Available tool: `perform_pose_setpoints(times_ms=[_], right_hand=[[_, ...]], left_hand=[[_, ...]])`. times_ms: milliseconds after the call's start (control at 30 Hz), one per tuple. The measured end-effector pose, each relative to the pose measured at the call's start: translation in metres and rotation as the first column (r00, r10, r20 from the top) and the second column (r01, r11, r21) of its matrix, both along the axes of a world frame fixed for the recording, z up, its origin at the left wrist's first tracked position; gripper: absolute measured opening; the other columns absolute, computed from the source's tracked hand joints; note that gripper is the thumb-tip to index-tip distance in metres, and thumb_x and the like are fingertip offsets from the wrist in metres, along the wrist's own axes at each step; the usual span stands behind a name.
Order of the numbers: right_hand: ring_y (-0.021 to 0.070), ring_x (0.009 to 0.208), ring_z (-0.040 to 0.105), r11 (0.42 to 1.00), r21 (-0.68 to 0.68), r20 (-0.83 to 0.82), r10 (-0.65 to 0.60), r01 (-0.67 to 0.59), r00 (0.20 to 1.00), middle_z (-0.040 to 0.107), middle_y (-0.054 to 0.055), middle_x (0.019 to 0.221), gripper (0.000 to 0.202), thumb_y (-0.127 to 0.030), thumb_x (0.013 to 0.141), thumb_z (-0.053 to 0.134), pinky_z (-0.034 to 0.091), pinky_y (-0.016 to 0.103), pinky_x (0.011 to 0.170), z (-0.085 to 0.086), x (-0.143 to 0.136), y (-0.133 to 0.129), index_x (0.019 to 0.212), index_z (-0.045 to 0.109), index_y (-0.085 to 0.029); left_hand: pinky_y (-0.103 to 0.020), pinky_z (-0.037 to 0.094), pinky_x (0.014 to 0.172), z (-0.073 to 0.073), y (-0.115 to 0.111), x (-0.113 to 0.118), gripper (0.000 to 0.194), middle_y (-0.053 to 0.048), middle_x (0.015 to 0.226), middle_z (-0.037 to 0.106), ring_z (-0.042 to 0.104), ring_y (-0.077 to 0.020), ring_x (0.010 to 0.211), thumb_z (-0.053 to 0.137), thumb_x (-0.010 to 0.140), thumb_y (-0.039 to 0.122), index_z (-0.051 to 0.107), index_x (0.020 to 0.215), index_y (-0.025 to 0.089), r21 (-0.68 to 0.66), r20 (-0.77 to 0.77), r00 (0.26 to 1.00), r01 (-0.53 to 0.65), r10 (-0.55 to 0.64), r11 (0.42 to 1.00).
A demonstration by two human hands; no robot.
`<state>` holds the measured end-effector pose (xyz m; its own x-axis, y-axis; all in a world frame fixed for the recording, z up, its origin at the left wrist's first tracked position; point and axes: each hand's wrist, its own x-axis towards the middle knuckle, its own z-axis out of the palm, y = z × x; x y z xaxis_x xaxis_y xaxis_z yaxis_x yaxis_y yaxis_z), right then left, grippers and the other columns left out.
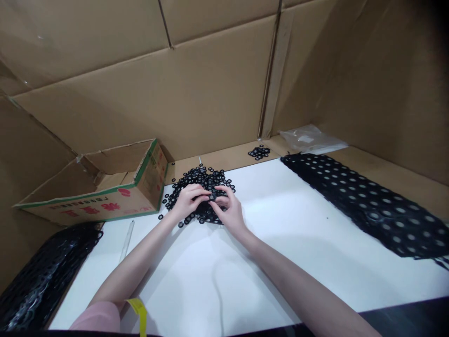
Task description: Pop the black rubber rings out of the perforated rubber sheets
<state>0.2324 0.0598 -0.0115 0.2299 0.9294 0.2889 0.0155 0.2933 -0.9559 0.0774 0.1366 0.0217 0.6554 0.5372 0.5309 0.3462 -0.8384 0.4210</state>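
A heap of small black rings [196, 178] lies on the white table top, with some strays around its edges. My left hand [189, 199] is over the heap, thumb and fingers pinched together at a small black ring [212, 196]. From the other side my right hand [229, 208] holds the same small piece between thumb and fingertips. Both sets of fingertips nearly meet there. The piece is tiny and partly covered by the fingers, so its details are hard to make out.
An open cardboard box [147, 187] stands at the left. Black perforated sheets lie at right [372, 201] and lower left [52, 267]. A smaller ring pile [258, 152] and a clear plastic bag [312, 138] sit at the back. Cardboard walls [217, 93] enclose the table. A clear stick [126, 241] lies left.
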Motion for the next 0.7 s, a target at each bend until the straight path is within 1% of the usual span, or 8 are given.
perform_pose_setpoints(times_ms=[167,267,367,433,533,633,700], right_hand=[[0.0150,0.067,0.067,1.000,0.013,0.017,0.004,-0.004,1.000,0.066,-0.002,0.071,0.037,-0.025,0.077,0.059,0.055,0.029,0.069,0.001,0.001,0.000,0.112,0.049,-0.022],[0.0142,0.064,0.065,1.000,0.030,0.038,-0.005,0.003,0.999,0.064,-0.003,0.068,0.037,-0.023,0.077,0.057,0.053,0.027,0.067,0.002,0.001,-0.001,0.112,0.047,-0.022],[0.0129,0.061,0.061,0.999,0.052,0.106,-0.015,0.009,0.994,0.061,-0.005,0.065,0.039,-0.022,0.077,0.056,0.049,0.024,0.061,0.003,0.001,-0.002,0.114,0.046,-0.021],[0.0123,0.058,0.059,0.999,0.042,0.142,-0.005,-0.001,0.990,0.060,-0.005,0.063,0.037,-0.023,0.077,0.055,0.044,0.021,0.053,0.004,0.002,-0.003,0.114,0.046,-0.021],[0.0121,0.056,0.055,0.999,-0.002,0.143,0.032,-0.032,0.989,0.059,-0.005,0.062,0.034,-0.025,0.078,0.056,0.034,0.018,0.043,0.006,0.003,-0.004,0.110,0.047,-0.022],[0.0125,0.057,0.056,0.997,-0.036,0.118,0.069,-0.066,0.991,0.060,-0.005,0.062,0.032,-0.028,0.076,0.058,0.028,0.017,0.039,0.007,0.004,-0.003,0.106,0.047,-0.022],[0.0131,0.058,0.058,0.996,-0.038,0.102,0.080,-0.077,0.992,0.061,-0.004,0.063,0.031,-0.029,0.076,0.058,0.028,0.018,0.040,0.008,0.004,-0.002,0.104,0.047,-0.022]], left_hand=[[-0.029,0.046,0.075,0.001,-0.001,0.000,0.023,-0.007,0.083,0.067,0.060,-0.0164,0.078,0.055,0.091,0.033,0.072,0.093,0.017,0.010,-0.003,1.000,0.003,-0.003,1.000],[-0.031,0.043,0.077,0.002,-0.002,-0.001,0.024,-0.007,0.083,0.068,0.061,-0.0173,0.080,0.057,0.089,0.038,0.071,0.093,0.017,0.005,-0.060,0.998,0.023,-0.022,1.000],[-0.032,0.041,0.078,0.003,-0.004,0.000,0.027,-0.006,0.081,0.068,0.061,-0.0179,0.079,0.059,0.087,0.042,0.069,0.090,0.017,-0.008,-0.111,0.994,0.023,-0.024,1.000],[-0.032,0.039,0.078,0.004,-0.007,0.001,0.028,-0.005,0.079,0.067,0.060,-0.0171,0.077,0.055,0.090,0.042,0.067,0.086,0.017,-0.004,-0.133,0.991,0.013,-0.013,1.000],[-0.033,0.037,0.079,0.006,-0.011,0.003,0.031,-0.004,0.078,0.066,0.058,-0.0160,0.074,0.046,0.095,0.039,0.065,0.082,0.017,0.015,-0.189,0.982,0.013,-0.010,1.000],[-0.034,0.036,0.080,0.005,-0.013,0.004,0.037,-0.003,0.076,0.064,0.056,-0.0160,0.073,0.036,0.098,0.034,0.063,0.079,0.018,0.031,-0.245,0.970,0.004,0.004,0.999],[-0.034,0.035,0.080,0.004,-0.014,0.005,0.038,-0.003,0.075,0.064,0.056,-0.0159,0.073,0.034,0.098,0.031,0.062,0.077,0.018,0.034,-0.254,0.967,-0.013,0.021,0.999]])
